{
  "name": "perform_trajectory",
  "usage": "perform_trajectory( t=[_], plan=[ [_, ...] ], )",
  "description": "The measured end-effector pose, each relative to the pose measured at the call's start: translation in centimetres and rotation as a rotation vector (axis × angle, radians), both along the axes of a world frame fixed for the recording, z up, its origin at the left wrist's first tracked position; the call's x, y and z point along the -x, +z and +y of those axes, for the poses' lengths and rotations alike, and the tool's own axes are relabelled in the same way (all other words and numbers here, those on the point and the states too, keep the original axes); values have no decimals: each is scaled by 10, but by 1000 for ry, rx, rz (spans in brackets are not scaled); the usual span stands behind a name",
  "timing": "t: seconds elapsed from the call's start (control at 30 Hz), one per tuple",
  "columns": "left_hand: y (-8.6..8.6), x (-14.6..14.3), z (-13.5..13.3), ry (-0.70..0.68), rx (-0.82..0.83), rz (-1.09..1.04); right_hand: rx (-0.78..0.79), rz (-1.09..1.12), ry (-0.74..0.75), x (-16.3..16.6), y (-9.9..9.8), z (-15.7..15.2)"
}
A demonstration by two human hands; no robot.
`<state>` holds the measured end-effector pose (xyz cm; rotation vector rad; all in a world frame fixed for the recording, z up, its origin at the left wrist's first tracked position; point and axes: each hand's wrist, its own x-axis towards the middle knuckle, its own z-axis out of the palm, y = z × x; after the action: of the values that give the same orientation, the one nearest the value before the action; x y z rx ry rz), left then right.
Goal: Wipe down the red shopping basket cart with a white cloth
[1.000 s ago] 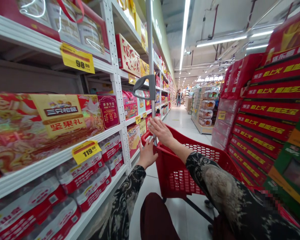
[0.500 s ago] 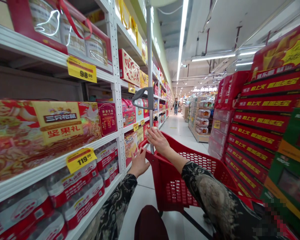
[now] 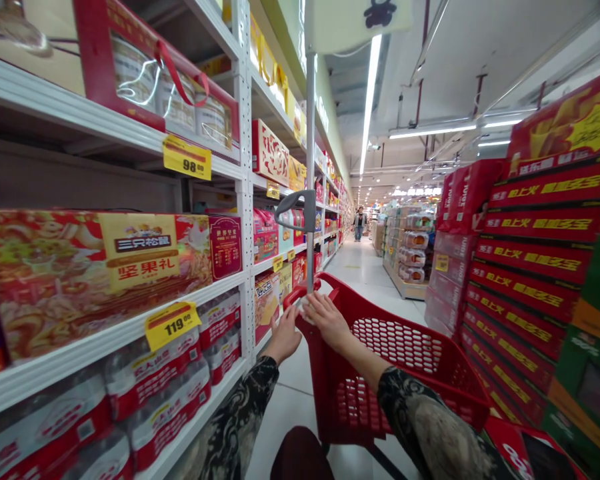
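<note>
A red shopping cart [image 3: 340,393] with perforated sides stands before me, and a metal pole rises from its near left corner. My right hand [image 3: 329,321] is closed over that corner, at the foot of the pole. A small white wad [image 3: 305,304] shows at its fingertips; its kind is unclear. My left hand [image 3: 285,337] is beside it on the left, fingertips at the cart's red rim and close to the wad. Its fingers are slightly bent, with the thumb apart. A grey loop handle [image 3: 297,212] sits on the metal pole [image 3: 311,133] above both hands.
White shelves [image 3: 247,200] on the left carry gift boxes, a nut gift box [image 3: 140,247] and packs of bottled drinks [image 3: 160,413]. Stacked red cartons [image 3: 525,280] stand on the right. Further down the aisle [image 3: 353,260] a person [image 3: 360,223] is walking.
My hands have come closer together and sit lower in view, with the right hand's white wad now at the cart's corner. The view has shifted slightly left and up.
</note>
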<state>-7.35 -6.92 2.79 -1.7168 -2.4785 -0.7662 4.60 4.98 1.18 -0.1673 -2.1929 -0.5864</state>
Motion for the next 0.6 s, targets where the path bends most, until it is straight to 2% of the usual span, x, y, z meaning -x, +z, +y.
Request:
perform_trajectory(
  t=[0.1,0.17,0.23,0.37,0.43,0.5,0.6],
  plan=[
    [-5,1,1,-12,2,8,8,61,-31,9,28,0],
    [-8,3,2,-27,1,9,-5,39,-45,12,32,1],
    [-10,3,2,-32,2,12,-13,-8,-46,11,22,3],
    [-13,4,3,-40,-11,36,11,-103,-14,1,-22,3],
    [-15,4,3,-54,-28,49,31,-121,4,-4,-38,2],
    [-17,4,3,-63,-40,53,53,-103,23,-6,-40,-1],
    [-22,3,1,-45,-53,60,98,-11,55,-2,-19,-3]
  ],
)
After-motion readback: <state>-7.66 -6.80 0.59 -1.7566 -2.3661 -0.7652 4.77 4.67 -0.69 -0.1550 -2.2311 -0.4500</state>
